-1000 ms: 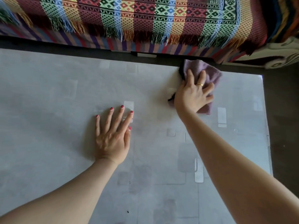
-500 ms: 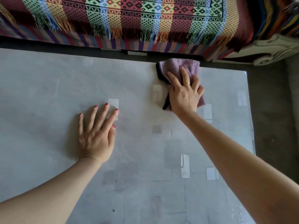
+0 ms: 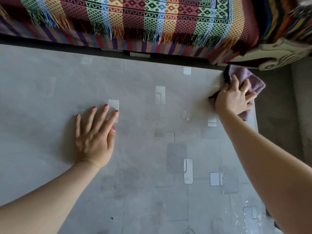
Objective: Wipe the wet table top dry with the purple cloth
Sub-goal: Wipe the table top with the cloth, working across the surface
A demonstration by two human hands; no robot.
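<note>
Purple fluffy cloth (image 3: 253, 81) lies clamped under the right-hand grip (image 3: 233, 98) at the grey worktop's (image 3: 50, 92) far right corner, wet streaks (image 3: 244, 210) lying nearer the person, while the left hand (image 3: 94, 137) rests flat and spread.

I see R hand (image 3: 233, 98) pressing purple cloth (image 3: 251, 80) at far right bench (image 3: 50, 85) corner; L hand (image 3: 94, 137) flat, fingers spread; water glints near right edge.
</note>
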